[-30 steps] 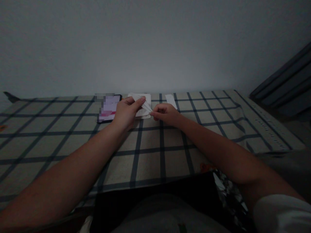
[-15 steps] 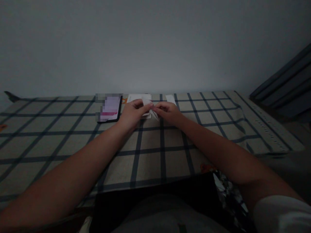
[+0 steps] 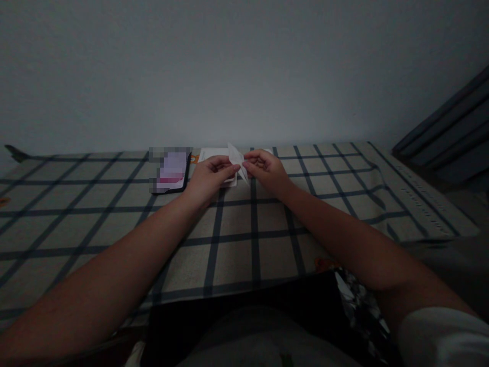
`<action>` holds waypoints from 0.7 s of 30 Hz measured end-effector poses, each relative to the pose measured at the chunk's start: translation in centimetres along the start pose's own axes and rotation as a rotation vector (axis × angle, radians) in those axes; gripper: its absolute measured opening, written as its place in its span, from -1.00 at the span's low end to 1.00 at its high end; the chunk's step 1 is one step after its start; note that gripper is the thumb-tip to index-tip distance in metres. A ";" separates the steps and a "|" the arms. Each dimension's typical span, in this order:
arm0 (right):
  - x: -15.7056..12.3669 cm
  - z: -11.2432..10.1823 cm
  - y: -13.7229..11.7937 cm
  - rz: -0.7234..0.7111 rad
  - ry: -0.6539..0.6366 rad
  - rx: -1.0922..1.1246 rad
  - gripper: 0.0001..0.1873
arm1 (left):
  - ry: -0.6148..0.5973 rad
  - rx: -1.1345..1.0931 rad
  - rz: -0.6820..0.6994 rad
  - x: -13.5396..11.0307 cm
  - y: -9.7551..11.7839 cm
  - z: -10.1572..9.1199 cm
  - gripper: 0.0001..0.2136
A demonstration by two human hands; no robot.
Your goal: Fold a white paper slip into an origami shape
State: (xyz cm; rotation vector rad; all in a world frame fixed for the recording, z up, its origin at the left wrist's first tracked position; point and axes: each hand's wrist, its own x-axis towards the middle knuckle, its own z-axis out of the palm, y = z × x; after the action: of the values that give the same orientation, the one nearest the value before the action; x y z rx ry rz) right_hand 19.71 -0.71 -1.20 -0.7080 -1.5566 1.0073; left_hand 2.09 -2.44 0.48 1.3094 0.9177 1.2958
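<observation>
A small folded piece of white paper (image 3: 237, 161) stands nearly upright between my two hands, far out over the checked cloth (image 3: 237, 239). My left hand (image 3: 209, 178) pinches its left side with thumb and fingers closed. My right hand (image 3: 266, 171) pinches its right side in the same way. Under and behind the hands lies a flat white sheet (image 3: 211, 154), partly hidden by my fingers.
A phone (image 3: 170, 170) with a lit screen lies left of my hands near the wall. A narrow white strip shows behind my right hand. A dark striped cushion or mattress (image 3: 446, 132) leans at the right. The plain wall runs along the cloth's far edge.
The folded paper has turned from lying slanted between my fingers to standing upright. Both hands have drawn closer together and risen slightly.
</observation>
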 end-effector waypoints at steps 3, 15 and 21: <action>0.1 -0.2 0.4 0.017 -0.021 0.030 -0.55 | 0.024 0.050 0.018 -0.2 0.3 0.1 -0.69; -0.2 0.0 -0.1 0.007 -0.041 0.065 -0.56 | 0.042 0.119 0.130 0.1 0.4 -0.1 -0.57; -0.1 -0.1 -0.2 0.027 -0.054 0.054 -0.50 | 0.037 0.113 0.128 -0.2 0.7 0.0 -0.57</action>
State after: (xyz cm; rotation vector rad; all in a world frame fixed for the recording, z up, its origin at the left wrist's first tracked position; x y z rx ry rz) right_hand 19.87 -0.87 -1.11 -0.6704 -1.5642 1.0931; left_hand 1.92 -2.76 1.10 1.4557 0.9579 1.3871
